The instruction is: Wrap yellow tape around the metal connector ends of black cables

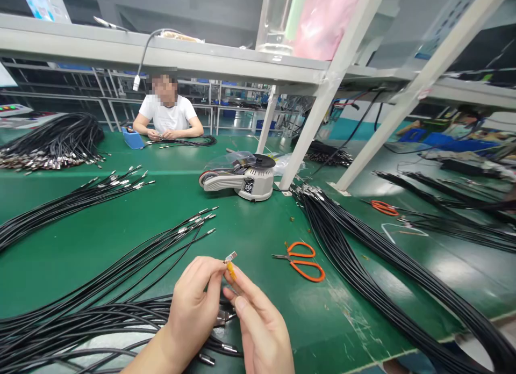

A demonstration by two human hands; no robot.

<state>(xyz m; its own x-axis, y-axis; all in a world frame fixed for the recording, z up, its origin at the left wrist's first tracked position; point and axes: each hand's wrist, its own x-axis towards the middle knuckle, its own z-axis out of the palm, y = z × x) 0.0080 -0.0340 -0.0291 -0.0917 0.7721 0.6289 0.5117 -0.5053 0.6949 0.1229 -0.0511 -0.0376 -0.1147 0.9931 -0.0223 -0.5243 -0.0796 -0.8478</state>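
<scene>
Near the front of the bench, my left hand [194, 299] pinches a cable by its small metal connector [231, 257], whose end sticks up past the fingertips. A short piece of yellow tape [231, 271] sits just under the connector. My right hand [264, 325] is closed against that tape with thumb and fingers bent; the fingertips of both hands nearly meet. The rest of the held cable is hidden by the hands. Below and left of them lies a bunch of black cables [100, 317], some with silver plug ends.
Orange-handled scissors [306, 262] lie right of my hands. A round tape dispenser [256, 183] stands behind them. Black cable bundles lie left [60, 210] and right [342, 250]. Shelf posts [318, 105] rise from the bench. A co-worker [171, 113] sits opposite, handling cables.
</scene>
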